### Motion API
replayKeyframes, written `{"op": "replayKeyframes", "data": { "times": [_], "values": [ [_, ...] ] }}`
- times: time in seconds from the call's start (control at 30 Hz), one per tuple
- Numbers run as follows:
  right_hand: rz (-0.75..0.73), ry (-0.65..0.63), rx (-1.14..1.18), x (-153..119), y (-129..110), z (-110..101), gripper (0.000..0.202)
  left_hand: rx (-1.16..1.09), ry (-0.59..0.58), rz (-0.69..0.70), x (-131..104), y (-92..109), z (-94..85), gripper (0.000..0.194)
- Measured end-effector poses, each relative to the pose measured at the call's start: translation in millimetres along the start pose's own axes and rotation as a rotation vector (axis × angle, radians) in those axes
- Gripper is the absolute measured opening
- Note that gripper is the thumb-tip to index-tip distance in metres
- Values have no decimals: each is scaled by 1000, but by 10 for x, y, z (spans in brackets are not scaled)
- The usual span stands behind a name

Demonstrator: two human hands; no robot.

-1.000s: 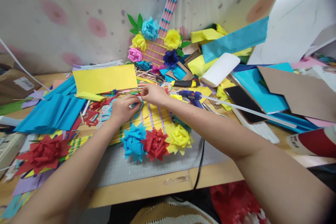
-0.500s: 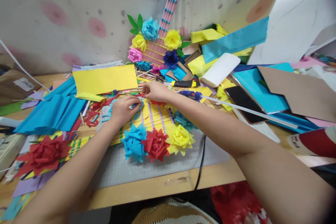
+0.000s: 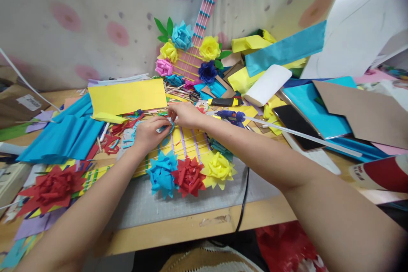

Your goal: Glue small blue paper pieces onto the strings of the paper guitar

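My left hand (image 3: 149,133) is closed on a small blue paper piece (image 3: 168,127) above the upper left of a yellow paper guitar (image 3: 188,141). The fingers of my right hand (image 3: 182,114) are pinched together at the same blue piece, close to my left fingertips. What the right fingertips grip is too small to make out. Along the guitar's near edge sit a blue flower (image 3: 163,173), a red flower (image 3: 189,176) and a yellow flower (image 3: 219,169).
A glue gun (image 3: 230,116) with a long white stick lies right of my right hand, near a cutter (image 3: 225,102). Behind stands a pink paper guitar (image 3: 188,63). A phone (image 3: 299,126) and a red-white cup (image 3: 381,173) are at the right.
My right hand has moved slightly left and down, to the blue piece in my left hand. A small round item behind the right hand is now uncovered.
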State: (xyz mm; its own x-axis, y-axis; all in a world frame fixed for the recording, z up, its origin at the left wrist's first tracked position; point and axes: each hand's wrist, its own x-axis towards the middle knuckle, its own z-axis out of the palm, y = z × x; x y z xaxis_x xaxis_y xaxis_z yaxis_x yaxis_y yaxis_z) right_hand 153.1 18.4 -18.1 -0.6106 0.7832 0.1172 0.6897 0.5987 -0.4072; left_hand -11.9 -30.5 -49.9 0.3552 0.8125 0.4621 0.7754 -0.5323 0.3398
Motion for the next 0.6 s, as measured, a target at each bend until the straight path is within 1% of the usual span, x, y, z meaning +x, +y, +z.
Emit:
{"op": "replayKeyframes", "data": {
  "times": [0.17,0.43,0.6],
  "values": [
    [9,26,-37,-11,-14,-25,25,21,1,13,-6,-7,3,21],
    [-12,16,-2,-12,-1,29,26,40,46,79,5,-31,23,20],
    [1,18,19,-37,1,-12,27,43,41,69,5,-27,14,20]
  ]
}}
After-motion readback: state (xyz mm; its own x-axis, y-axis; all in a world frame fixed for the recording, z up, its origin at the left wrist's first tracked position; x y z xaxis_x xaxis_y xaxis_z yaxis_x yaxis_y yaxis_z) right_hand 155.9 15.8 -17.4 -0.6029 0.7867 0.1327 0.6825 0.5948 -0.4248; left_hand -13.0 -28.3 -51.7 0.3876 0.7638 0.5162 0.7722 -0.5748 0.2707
